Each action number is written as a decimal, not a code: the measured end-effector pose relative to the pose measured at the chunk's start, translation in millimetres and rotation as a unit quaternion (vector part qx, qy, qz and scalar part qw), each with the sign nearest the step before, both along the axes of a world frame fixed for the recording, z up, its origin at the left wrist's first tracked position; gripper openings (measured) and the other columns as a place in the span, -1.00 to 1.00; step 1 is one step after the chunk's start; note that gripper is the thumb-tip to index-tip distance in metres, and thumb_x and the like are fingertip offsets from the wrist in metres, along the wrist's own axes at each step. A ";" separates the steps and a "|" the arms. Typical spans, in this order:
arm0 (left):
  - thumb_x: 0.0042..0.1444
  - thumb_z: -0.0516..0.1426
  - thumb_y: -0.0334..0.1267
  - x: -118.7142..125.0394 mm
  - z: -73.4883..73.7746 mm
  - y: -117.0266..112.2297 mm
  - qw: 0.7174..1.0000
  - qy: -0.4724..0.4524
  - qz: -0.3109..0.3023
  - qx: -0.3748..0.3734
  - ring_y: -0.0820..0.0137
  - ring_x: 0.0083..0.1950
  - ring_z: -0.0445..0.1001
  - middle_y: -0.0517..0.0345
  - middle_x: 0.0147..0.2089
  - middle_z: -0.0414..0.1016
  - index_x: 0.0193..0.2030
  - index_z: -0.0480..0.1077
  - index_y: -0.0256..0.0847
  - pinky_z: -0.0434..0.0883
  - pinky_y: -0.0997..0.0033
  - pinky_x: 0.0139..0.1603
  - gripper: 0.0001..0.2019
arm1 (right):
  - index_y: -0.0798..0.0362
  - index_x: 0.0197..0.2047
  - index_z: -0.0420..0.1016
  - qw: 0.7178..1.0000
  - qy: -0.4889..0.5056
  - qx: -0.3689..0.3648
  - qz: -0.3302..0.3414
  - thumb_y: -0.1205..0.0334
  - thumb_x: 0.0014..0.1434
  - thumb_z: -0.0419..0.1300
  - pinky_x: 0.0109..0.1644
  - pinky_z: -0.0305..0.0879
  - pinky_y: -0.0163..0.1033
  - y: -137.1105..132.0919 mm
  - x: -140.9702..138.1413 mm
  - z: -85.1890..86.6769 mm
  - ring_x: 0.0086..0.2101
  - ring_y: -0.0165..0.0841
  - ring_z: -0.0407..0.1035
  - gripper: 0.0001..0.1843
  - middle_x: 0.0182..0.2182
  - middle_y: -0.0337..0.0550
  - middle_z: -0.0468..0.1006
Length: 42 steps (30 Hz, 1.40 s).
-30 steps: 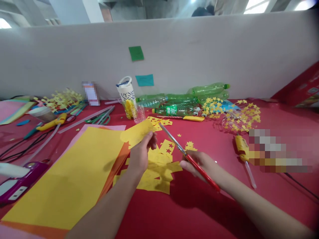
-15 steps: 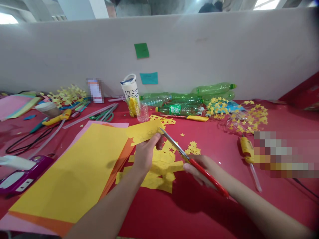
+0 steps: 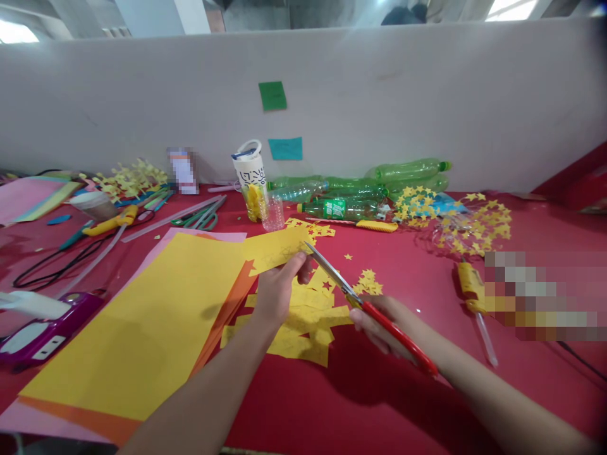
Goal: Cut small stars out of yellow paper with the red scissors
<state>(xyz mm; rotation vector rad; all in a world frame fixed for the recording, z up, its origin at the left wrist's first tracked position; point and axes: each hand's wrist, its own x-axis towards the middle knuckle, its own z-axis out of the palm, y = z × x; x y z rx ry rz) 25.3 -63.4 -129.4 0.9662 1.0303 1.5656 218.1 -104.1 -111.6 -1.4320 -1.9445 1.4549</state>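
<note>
My left hand pinches a yellow paper strip with star outlines drawn on it. Red-handled scissors are in my right hand, their blades pointing up and left with the tips at the strip's right end. Whether the blades are slightly parted there is too small to tell. Below my left hand lie several yellow paper scraps, some with star-shaped holes. A small pile of cut yellow stars sits beyond my right hand, and one loose star lies apart from it.
Yellow sheets over orange and pink ones cover the left. Green plastic bottles lie along the partition, near a white tumbler. A glue gun is at right, a purple power strip at left.
The view has shifted very slightly. Both hands, the strip and the scissors keep nearly the same place, with the scissor tips still at the strip's right end.
</note>
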 end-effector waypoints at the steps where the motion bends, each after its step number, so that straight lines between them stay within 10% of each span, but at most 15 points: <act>1: -0.01 0.20 -0.25 0.0 0.3 0.1 1.000 0.000 -0.001 0.005 0.50 -0.53 0.30 0.21 -0.55 0.42 -0.48 0.46 -0.25 0.23 0.46 -0.50 -0.88 | 0.05 -0.54 0.25 1.000 0.003 -0.001 0.002 -0.24 0.12 0.08 -0.66 0.06 -0.40 0.1 -0.2 0.5 -0.74 -0.50 0.12 -0.49 -0.78 -0.37 0.23; 42: 0.04 0.17 -0.26 -4.0 -3.5 2.1 0.999 0.024 -0.025 0.023 0.50 -0.53 0.30 0.20 -0.60 0.36 -0.58 0.43 -0.27 0.25 0.48 -0.49 -0.78 | 0.03 -0.52 0.21 0.999 -0.013 -0.040 -0.032 -0.17 0.14 0.11 -0.75 -0.03 -0.46 -2.2 -2.6 1.4 -0.83 -0.55 0.03 -0.55 -0.85 -0.44 0.17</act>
